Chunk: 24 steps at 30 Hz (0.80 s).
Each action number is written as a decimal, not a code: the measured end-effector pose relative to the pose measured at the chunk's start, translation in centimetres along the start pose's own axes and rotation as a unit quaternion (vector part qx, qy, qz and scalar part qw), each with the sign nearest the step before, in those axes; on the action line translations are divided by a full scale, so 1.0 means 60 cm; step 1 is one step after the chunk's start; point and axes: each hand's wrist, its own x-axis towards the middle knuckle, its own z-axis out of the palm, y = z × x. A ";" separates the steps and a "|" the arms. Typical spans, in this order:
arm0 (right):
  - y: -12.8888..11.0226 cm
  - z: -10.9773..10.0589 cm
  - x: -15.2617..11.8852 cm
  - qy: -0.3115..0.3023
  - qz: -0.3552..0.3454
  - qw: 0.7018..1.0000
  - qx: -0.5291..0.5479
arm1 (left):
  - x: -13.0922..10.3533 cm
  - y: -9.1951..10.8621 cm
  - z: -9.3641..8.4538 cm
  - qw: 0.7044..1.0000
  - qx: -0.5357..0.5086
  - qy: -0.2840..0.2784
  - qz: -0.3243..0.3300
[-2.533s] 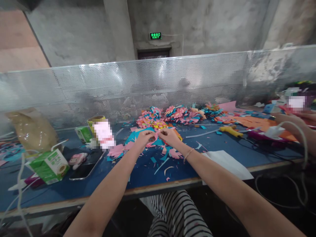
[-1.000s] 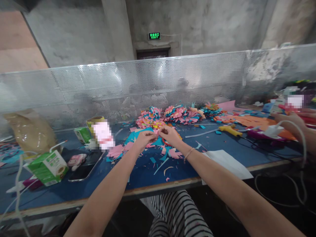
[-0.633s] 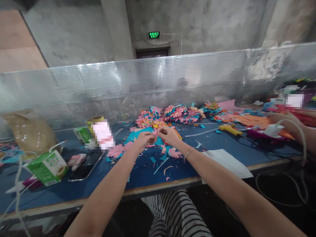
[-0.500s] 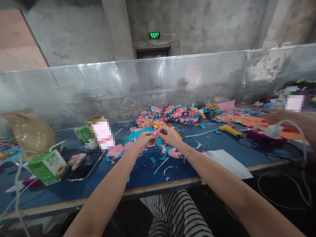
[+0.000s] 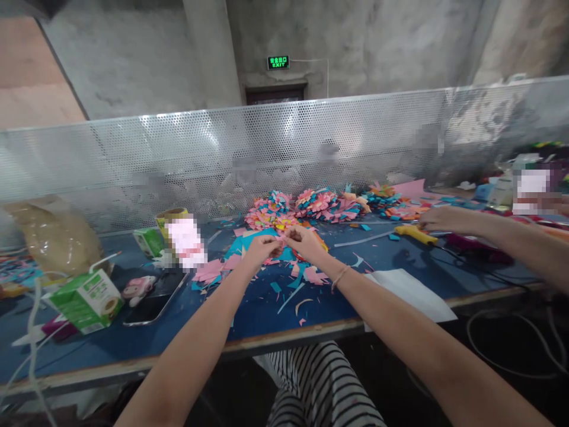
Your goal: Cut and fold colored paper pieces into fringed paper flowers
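My left hand and my right hand meet over the middle of the table, fingertips pinched together. Between them is a small piece of pink paper, mostly hidden by the fingers. Just behind my hands lie paper flowers in pink, blue and yellow, with another bunch beside them. Blue paper is partly covered by my left hand. Pink paper pieces and small scraps are scattered nearer to me, below both hands.
A co-worker's hand reaches in from the right beside a yellow glue gun. White paper overhangs the front edge. To the left are a phone, a green drink carton and a brown bag. A perforated metal panel stands behind.
My hands stay almost in place, still pinching the pink paper. The co-worker's arm has reached further left, its hand now at the glue gun; orange paper there is now largely out of sight.
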 end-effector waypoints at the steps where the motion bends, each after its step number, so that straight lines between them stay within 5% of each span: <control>1: 0.000 0.000 0.000 0.004 0.000 1.000 -0.002 | -0.001 0.001 0.001 1.000 0.001 0.001 0.000; 15: 0.000 0.002 0.003 0.022 0.009 1.000 0.002 | -0.008 0.007 0.002 0.995 0.077 -0.025 0.056; 24: 0.007 0.003 0.003 0.010 -0.016 0.998 -0.060 | -0.012 0.015 -0.001 0.955 0.264 0.016 0.136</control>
